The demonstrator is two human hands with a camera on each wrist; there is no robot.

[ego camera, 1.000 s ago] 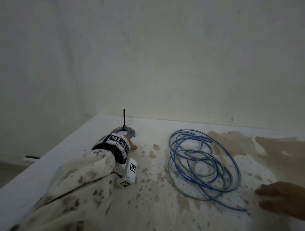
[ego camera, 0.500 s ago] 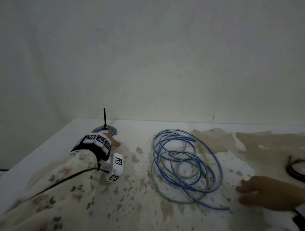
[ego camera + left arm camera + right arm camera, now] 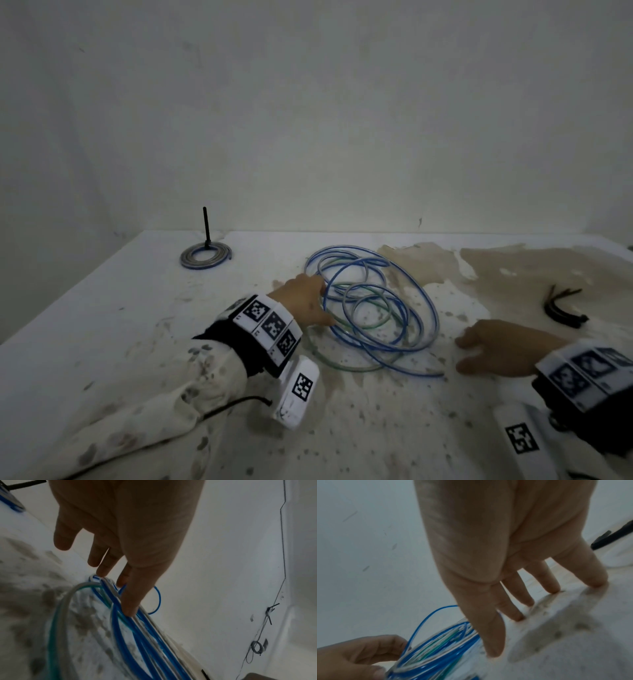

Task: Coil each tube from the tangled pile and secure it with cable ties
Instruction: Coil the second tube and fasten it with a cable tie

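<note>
A tangled pile of blue, clear and green tubes (image 3: 371, 308) lies loose on the stained white table (image 3: 137, 325). My left hand (image 3: 325, 303) reaches its left edge. In the left wrist view the straight fingers (image 3: 102, 572) and thumb touch the tubes (image 3: 137, 635) without curling round them. My right hand (image 3: 460, 354) rests flat on the table just right of the pile, fingertips (image 3: 518, 619) on the surface and thumb beside the tubes (image 3: 436, 653). A finished coil (image 3: 205, 256) with an upright black cable tie (image 3: 205, 226) lies at the far left.
A bundle of black cable ties (image 3: 561, 308) lies on the table at the right, beyond my right hand. A plain wall closes the far side. The table's left edge runs diagonally past the coil. Brown stains mark the surface at the right.
My left hand has left the tied coil and moved right to the tangled pile. The right hand stays flat beside the pile. The view has shifted, bringing the cable ties in.
</note>
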